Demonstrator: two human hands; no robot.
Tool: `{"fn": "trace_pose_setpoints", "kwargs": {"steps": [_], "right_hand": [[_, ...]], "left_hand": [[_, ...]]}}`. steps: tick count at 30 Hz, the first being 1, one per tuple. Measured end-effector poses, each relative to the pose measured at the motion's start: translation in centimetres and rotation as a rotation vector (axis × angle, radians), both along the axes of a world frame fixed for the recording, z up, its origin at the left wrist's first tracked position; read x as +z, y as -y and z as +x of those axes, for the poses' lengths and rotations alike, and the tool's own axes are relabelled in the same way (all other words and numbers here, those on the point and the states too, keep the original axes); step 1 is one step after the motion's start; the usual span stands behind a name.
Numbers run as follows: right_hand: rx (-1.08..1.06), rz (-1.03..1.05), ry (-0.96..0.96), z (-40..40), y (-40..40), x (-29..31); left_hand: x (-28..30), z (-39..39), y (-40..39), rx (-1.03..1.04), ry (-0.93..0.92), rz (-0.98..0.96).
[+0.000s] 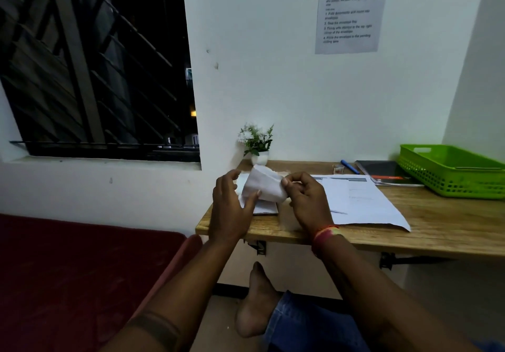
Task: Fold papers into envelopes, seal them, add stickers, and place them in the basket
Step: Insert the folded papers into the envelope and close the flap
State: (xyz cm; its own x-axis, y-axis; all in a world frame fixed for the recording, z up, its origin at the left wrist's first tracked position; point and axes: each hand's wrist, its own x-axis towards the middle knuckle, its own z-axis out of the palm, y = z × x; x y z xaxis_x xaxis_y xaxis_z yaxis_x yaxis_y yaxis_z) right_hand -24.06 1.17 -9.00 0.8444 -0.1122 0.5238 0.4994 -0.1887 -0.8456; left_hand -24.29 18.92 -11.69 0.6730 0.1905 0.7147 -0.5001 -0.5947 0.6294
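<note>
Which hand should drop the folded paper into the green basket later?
Probably the right hand. It already pinches the white folded paper, and the green plastic basket sits at the wooden table's far right end, on that hand's side. The left hand would have to cross over.

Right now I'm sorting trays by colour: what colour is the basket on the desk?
Bright green basket, seen in the head view.
</note>
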Motion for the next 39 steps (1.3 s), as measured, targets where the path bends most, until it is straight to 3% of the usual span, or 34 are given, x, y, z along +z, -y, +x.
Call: {"fn": "trace_pose_setpoints", "kwargs": {"steps": [5, 10, 14, 17, 21, 26, 32, 37, 39], "right_hand": [[0.09, 0.195, 0.056, -1.9, -1.4, 4.5], [0.286, 0.197, 0.097, -4.1, -2.4, 9.8], [0.17, 0.0, 0.216, -3.0, -1.5, 12.2], [-0.105, -0.321, 0.352, -1.4, 0.3, 13.7], [-0.323, -0.528, 0.395, -0.8, 3.3, 14.9], [-0.272, -0.602, 0.157, -0.2, 7.3, 14.3], [-0.16, -0.306, -0.254, 5.3, 10.9, 8.7], [-0.069, -0.159, -0.501, 9.3, 13.6, 5.1], [-0.065, -0.272, -0.55, 10.7, 14.9, 4.3]], "left_hand": [[1.9, -1.6, 2.3, -0.096, 0.041, 0.132], [6.4, -1.7, 3.7, -0.152, 0.033, 0.097], [9.7, -1.9, 4.1, -0.271, -0.008, 0.1], [12.0, -2.2, 4.2, -0.28, 0.029, 0.15], [14.5, -1.2, 3.4, -0.243, -0.018, 0.3], [15.7, 1.6, 3.5, -0.241, -0.138, 0.509], [11.5, 6.8, 7.1, -0.161, -0.084, 0.619], [6.2, 11.0, 11.4, -0.318, -0.178, 0.69], [4.6, 12.6, 12.9, -0.397, -0.261, 0.734]]}}
